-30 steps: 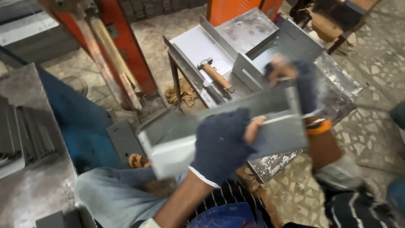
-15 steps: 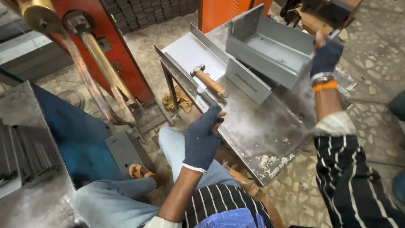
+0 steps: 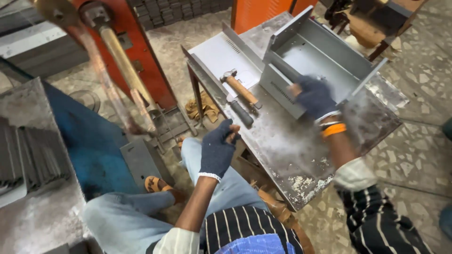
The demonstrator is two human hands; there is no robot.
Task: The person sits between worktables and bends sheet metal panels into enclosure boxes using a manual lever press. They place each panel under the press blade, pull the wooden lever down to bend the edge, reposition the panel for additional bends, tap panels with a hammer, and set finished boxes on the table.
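Right of centre in the frame, the right hand [image 3: 314, 96], in a dark knit glove with an orange band at the wrist, is blurred and lies against the front wall of a grey sheet-metal box [image 3: 316, 59]; whether the fingers are curled over the wall's edge or only pressed on it cannot be told. The box stands open-topped in the upper middle of the frame on a scratched steel work table [image 3: 292, 155], its slotted front wall directly under the glove and its tall side walls rising on the left and right. The left hand [image 3: 217, 149], also gloved in dark blue, sits at the centre of the frame, off the near left edge of the table, its fingers curled in with a bare fingertip showing through the glove; it appears to hold nothing. Just above it on the table lies a short dark metal bar [image 3: 241, 113], and beyond that a hammer [image 3: 241, 88] with a wooden handle, its head pointing to the upper left. Behind the hammer lies a flat pale grey sheet-metal panel [image 3: 221, 56] with a bent-up lip. On the far left of the frame stands a stack of thin grey metal strips [image 3: 28, 155], and an orange machine frame [image 3: 141, 61] rises at the upper left.
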